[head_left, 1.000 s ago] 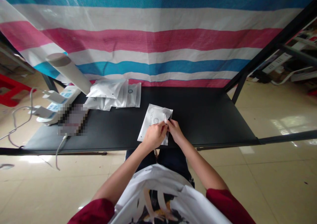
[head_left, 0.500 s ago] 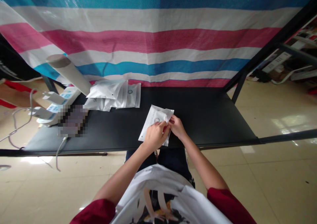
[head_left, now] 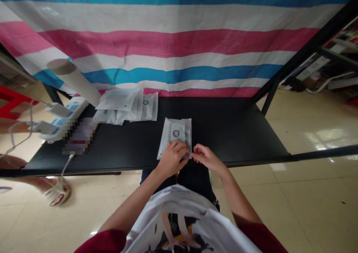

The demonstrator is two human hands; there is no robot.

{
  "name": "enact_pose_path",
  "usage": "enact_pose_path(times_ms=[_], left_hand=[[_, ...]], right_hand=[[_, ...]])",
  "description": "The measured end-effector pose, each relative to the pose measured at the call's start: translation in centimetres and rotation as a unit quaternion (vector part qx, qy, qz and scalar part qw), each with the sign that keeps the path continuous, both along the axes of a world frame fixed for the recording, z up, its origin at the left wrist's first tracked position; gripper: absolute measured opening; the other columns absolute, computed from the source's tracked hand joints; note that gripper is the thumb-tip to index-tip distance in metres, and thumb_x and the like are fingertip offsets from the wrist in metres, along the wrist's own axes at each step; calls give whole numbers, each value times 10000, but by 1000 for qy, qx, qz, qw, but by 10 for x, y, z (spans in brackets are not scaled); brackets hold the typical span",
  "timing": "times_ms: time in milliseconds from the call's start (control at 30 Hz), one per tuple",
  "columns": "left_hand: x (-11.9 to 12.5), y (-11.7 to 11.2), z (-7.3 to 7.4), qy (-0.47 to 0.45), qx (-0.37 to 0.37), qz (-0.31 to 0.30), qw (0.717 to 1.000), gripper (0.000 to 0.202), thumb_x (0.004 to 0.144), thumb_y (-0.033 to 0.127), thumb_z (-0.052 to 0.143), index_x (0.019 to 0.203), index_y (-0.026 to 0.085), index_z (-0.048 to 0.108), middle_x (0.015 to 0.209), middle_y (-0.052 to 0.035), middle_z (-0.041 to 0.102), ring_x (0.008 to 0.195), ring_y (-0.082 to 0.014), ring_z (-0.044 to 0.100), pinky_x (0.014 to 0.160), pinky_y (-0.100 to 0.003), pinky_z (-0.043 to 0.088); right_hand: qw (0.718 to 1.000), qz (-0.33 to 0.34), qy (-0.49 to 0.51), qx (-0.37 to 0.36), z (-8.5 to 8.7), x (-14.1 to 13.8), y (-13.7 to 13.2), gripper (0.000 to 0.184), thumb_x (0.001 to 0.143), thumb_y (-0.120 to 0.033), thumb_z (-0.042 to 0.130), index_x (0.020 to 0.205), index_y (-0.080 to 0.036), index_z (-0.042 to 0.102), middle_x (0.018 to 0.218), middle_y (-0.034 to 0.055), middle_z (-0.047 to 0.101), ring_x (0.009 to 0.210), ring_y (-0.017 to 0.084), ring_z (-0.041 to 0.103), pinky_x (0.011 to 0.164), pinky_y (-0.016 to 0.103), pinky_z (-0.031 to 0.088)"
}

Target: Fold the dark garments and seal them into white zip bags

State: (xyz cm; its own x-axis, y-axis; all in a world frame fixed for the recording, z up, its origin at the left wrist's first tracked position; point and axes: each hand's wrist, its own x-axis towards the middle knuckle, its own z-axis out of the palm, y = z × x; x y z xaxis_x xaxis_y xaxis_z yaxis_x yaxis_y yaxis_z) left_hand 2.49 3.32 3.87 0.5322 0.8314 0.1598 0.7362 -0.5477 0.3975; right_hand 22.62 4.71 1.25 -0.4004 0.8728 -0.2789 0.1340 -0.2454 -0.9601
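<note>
A frosted plastic pouch [head_left: 171, 130] with a dark round logo and lettering lies flat near the front edge of the black table. Curled over its lower part is my left hand [head_left: 173, 158], closed on it, with the thumb by the lower edge. My right hand [head_left: 206, 157] is at the pouch's lower right corner, its thumb and forefinger pinching the edge. Both hands hide that end of the pouch. What is inside shows only faintly through the plastic.
Several similar pouches [head_left: 123, 100] lie in a pile at the back left. Beside them lean a white cylinder [head_left: 74, 82], a power strip [head_left: 69, 113] with chargers, and a pixelated phone [head_left: 79, 135] on a cable. A striped sheet [head_left: 167, 44] hangs behind the table [head_left: 229, 130]. Another person's foot [head_left: 57, 193] shows at left.
The pouch's right side, folded up before, now lies flat with the logo uncovered. My right hand has slid down toward the lower right corner. Another person's leg has come into view at left.
</note>
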Motion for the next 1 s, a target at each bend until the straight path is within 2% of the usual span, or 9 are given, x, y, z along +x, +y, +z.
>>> enact_pose_path(times_ms=[33, 133, 267, 433, 567, 700, 800, 900, 1000], left_hand=[[0, 1, -2, -2, -1, -8, 1000, 137, 914, 290, 591, 997, 212, 667, 1090, -56, 673, 1080, -252, 542, 945, -408, 396], [2, 3, -3, 10, -1, -34, 999, 185, 962, 260, 509, 934, 204, 683, 974, -42, 701, 985, -222, 578, 878, -374, 405], [5, 4, -2, 34, 2, -39, 999, 227, 977, 221, 466, 966, 198, 692, 968, -47, 706, 918, -205, 593, 812, -340, 424], [5, -4, -6, 34, 2, -35, 999, 264, 977, 167, 433, 1005, 197, 694, 970, -49, 698, 880, -185, 597, 802, -303, 461], [5, -7, -9, 30, 17, -42, 999, 258, 969, 144, 439, 992, 194, 692, 929, -43, 685, 845, -173, 590, 772, -286, 480], [5, -9, -10, 29, 58, -75, 995, 213, 934, 112, 492, 988, 189, 683, 889, -34, 670, 795, -167, 570, 735, -283, 486], [7, -14, -8, 14, 93, -85, 992, 222, 937, 110, 479, 994, 178, 682, 867, -36, 665, 768, -165, 564, 690, -284, 483], [10, -27, -2, -16, 120, -79, 990, 260, 966, 129, 433, 948, 173, 689, 824, -34, 663, 733, -154, 571, 638, -276, 470], [15, -45, 7, -60, 124, -82, 987, 274, 984, 147, 419, 933, 178, 687, 807, -24, 669, 723, -139, 589, 624, -265, 470]], right_hand=[[1000, 12, 12, -10, 1, -1, -4, 377, 723, -501, 756, 764, -226, 502, 627, -40, 581, 566, 127, 546, 542, 250, 416], [999, 10, 36, -30, 2, -7, -9, 385, 727, -508, 745, 733, -228, 480, 619, -31, 597, 546, 124, 540, 523, 246, 398], [996, -33, 62, -51, 3, -15, -8, 361, 719, -445, 741, 732, -236, 447, 613, -37, 596, 530, 123, 522, 490, 235, 364], [983, -63, 123, -121, 1, -17, -9, 305, 698, -312, 693, 718, -235, 399, 586, -55, 556, 489, 101, 463, 472, 223, 335], [980, -84, 112, -138, 0, -18, -9, 307, 681, -309, 673, 717, -233, 378, 572, -57, 546, 468, 91, 445, 448, 207, 314], [983, -88, 96, -127, 0, -20, -3, 339, 669, -339, 671, 726, -238, 352, 574, -68, 519, 473, 92, 432, 441, 204, 330], [988, -87, 85, -97, -1, -24, 7, 327, 656, -314, 656, 733, -240, 348, 576, -89, 444, 496, 90, 401, 461, 206, 354], [990, -116, 53, -56, -4, -30, 22, 303, 652, -309, 631, 710, -235, 343, 589, -93, 374, 522, 87, 370, 479, 201, 343], [987, -162, 25, -3, -9, -34, 44, 294, 650, -334, 622, 687, -231, 349, 601, -83, 364, 553, 95, 371, 500, 207, 334]])
